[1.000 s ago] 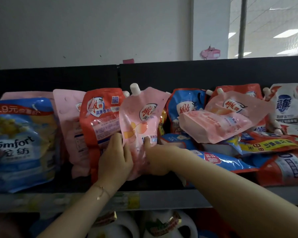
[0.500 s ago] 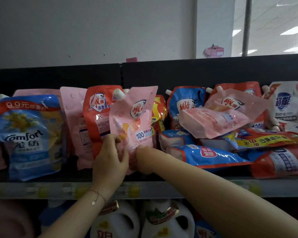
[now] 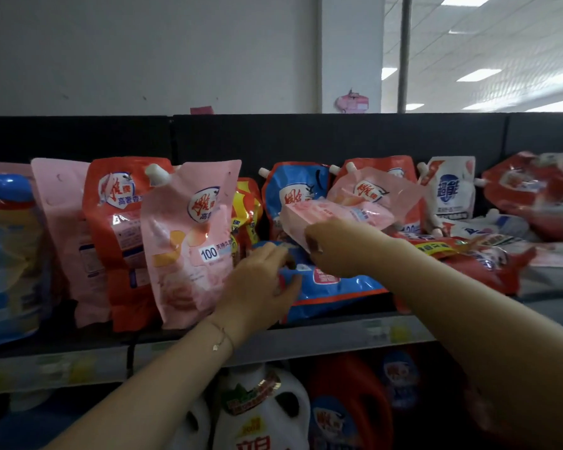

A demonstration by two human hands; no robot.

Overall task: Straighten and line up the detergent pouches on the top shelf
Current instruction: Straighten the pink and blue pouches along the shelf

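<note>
- Detergent pouch (blue) [image 3: 338, 287]: lies flat at the near edge of the top shelf [image 3: 338, 337], right of centre. Its left end is pinched between the curled fingers [image 3: 273, 254] and the thumb of the left hand [image 3: 260, 280].
- Right hand [image 3: 335, 251]: fingers [image 3: 312, 241] curled and pressed together, gripping the lower left corner of the tilted pink pouch [image 3: 338, 211]. That pouch lies across the heap, directly above the flat blue one.
- Left wrist: thin bracelet [image 3: 221, 339]. Both forearms reach up from the near side, over the shelf rail.
- Upright pink pouch [image 3: 189, 241]: stands just left of the left hand, with its white spout at the upper left corner. Whether the hand touches it cannot be determined.
- Standing row, further left: red pouch [image 3: 117, 222], pale pink pouch [image 3: 59, 222], then blue-and-yellow pouch [image 3: 7, 254] at the frame edge. Each overlaps its neighbour.
- Far side, behind the hands: yellow-and-red pouch [image 3: 246, 209], upright blue pouch [image 3: 293, 190], upright red pouch [image 3: 387, 167], white pouch [image 3: 450, 190]. All lean against the black back panel [image 3: 338, 138].
- Right end: red pouches [image 3: 533, 193] piled flat and crooked, with more beneath them.
- Lower shelf: white bottle [image 3: 260, 414] and red bottle [image 3: 348, 401].
</note>
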